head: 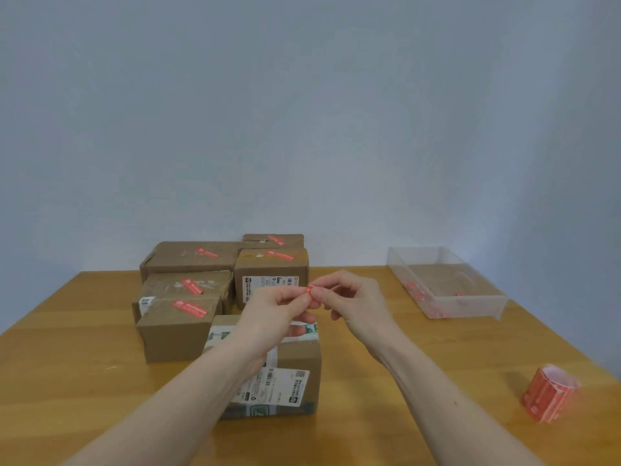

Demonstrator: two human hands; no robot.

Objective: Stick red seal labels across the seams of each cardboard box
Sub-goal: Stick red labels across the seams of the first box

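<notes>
Wooden table [84, 375] bears cardboard boxes [174, 331], label roll [549, 393], clear tray [447, 284], perhaps holding scraps.

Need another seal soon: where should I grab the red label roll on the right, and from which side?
Grip the label roll around its curved outer wall, coming from above with the right hand. It stands on end near the table's right edge, open core upward, nothing crowding it.

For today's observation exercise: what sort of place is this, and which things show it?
Probably a small parcel-sealing station: taped cardboard boxes bearing red seals, a roll of red seal labels, and a clear plastic bin on a wooden table by a plain wall.
</notes>
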